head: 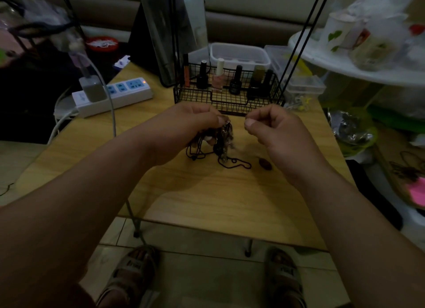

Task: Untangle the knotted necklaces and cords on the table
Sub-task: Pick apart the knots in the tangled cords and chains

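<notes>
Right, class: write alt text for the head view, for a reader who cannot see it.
A person's left hand grips a tangle of cords and necklaces trailing onto a wooden table; the right hand pinches beside it, on what is unclear. Behind stand a wire basket of nail polish bottles and a power strip.

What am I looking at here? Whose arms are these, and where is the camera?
There is no machine here. These are a person's two bare arms, filmed by one camera worn on the head, looking forward and down. The left hand grips a tangle of dark cords and necklaces, lifted partly off the wooden table, with loose loops trailing on the wood. The right hand pinches thumb and forefinger together beside it, perhaps on a fine strand too thin to see. A small brown bead lies nearby. Behind stand a wire basket of nail-polish bottles and a power strip.
</notes>
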The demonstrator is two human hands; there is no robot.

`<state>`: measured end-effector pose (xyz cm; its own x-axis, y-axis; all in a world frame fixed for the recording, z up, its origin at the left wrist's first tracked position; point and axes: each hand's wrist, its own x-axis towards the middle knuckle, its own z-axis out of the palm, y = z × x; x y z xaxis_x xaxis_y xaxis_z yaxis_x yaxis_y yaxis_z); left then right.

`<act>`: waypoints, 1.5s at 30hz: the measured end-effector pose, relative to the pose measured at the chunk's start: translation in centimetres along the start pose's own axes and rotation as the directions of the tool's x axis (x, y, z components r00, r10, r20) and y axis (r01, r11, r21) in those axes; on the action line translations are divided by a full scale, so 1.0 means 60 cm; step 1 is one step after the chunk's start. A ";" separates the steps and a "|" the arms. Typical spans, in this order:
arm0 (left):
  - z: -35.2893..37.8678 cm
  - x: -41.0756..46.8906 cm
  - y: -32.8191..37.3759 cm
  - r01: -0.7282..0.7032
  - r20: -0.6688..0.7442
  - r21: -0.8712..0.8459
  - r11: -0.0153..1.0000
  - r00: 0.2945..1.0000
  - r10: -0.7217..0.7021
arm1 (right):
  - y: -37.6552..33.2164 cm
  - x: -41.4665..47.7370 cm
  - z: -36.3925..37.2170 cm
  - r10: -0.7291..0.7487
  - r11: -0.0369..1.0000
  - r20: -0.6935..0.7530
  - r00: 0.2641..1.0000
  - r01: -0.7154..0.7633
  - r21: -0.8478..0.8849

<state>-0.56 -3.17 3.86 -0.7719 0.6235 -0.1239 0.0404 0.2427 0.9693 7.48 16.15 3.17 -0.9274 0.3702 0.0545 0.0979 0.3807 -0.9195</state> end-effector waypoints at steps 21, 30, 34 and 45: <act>0.009 0.005 0.003 0.021 -0.119 -0.121 0.992 0.992 -0.036 | -0.011 -0.018 0.018 -0.002 1.000 0.118 0.993 0.001 0.014; 0.023 0.003 0.004 0.012 -0.150 -0.050 0.999 0.988 -0.019 | -0.004 -0.024 0.032 -0.043 0.999 0.099 0.994 0.046 -0.029; 0.031 -0.002 0.005 -0.022 -0.164 0.004 1.000 0.986 0.022 | -0.002 -0.024 0.036 -0.070 0.994 0.038 0.997 0.072 -0.081; 0.022 -0.001 0.004 0.029 -0.196 -0.042 0.999 0.980 -0.037 | -0.001 -0.006 0.014 0.140 0.937 0.126 0.982 -0.173 0.304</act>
<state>0.33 -2.17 3.84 -0.8821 0.4565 -0.1159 -0.0093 0.2292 0.9733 7.49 15.27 2.85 -0.9426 0.3100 -0.1244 0.1420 0.0349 -0.9893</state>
